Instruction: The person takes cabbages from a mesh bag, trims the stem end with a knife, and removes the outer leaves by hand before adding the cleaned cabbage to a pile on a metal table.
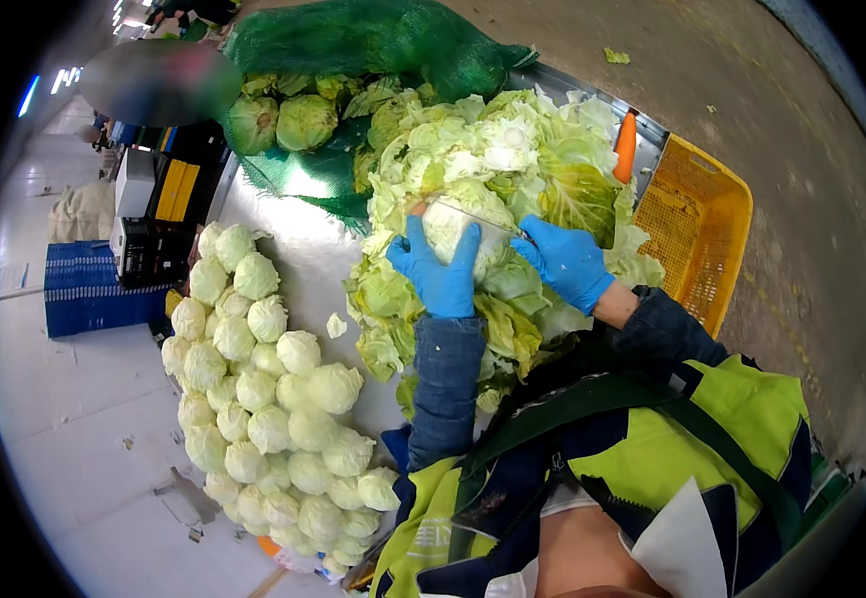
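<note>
My left hand (pixel 437 273), in a blue glove, steadies a pale cabbage head (pixel 463 224) with its fingers spread over the near side. One fingertip pokes bare out of the glove. In my gloved right hand (pixel 564 261) is a knife; its thin blade (pixel 470 213) lies across the top of the cabbage, and its handle is mostly hidden by the fingers. Loose cabbage leaves (pixel 575 187) are heaped under and around both hands. To the left, many peeled cabbages (pixel 253 389) are piled on the metal table (pixel 306 247).
Untrimmed cabbages (pixel 306 123) lie beside a green mesh sack (pixel 373 45) at the table's far side. An orange-handled object (pixel 626 146) rests by the right edge, next to a yellow plastic crate (pixel 732 224). Dark crates (pixel 153 250) stand far left.
</note>
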A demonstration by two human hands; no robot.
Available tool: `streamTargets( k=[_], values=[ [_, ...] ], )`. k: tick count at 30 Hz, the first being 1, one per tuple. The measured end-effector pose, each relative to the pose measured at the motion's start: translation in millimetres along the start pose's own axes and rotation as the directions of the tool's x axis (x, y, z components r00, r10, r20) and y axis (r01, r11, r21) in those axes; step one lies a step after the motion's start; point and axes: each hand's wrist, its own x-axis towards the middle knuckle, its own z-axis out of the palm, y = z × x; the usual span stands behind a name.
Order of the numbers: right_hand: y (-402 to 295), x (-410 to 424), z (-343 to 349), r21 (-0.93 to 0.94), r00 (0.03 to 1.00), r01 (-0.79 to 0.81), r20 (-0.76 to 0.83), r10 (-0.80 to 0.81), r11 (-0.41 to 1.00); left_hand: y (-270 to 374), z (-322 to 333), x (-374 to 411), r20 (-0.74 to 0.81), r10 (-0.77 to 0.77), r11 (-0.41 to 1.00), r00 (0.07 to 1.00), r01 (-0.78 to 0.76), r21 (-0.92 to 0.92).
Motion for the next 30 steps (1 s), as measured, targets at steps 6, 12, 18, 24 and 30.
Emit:
streamTargets(
  k=[6, 12, 18, 24, 30],
  values=[
    [7, 23, 20, -0.104, 0.971, 0.11, -0.201, -0.129, 0.988, 8, 8, -2, -0.032, -0.109, 0.992, 0.993, 0.107, -0.062],
    [58, 81, 34, -0.133, 0.97, -0.23, -0.106, 0.217, 0.964, 10, 15, -25, -0.045, 0.058, 0.967, 0.997, -0.045, 0.251],
    [82, 118, 30, -0.058, 0.988, -0.154, -0.041, 0.152, 0.986, -3, 29, -40, -0.165, 0.052, 0.991, 0.985, -0.03, 0.129],
    [1, 8, -14, 0.413, 0.94, -0.336, 0.094, 0.328, 0.847, -10, -12, -34, -0.258, 0.01, 0.996, 0.966, 0.013, 0.084],
    [9, -19, 33, 0.645, 0.918, -0.385, 0.195, 0.344, 0.661, 9, -28, 38, 0.298, 0.164, 0.925, 0.94, -0.251, 0.284]
  ],
)
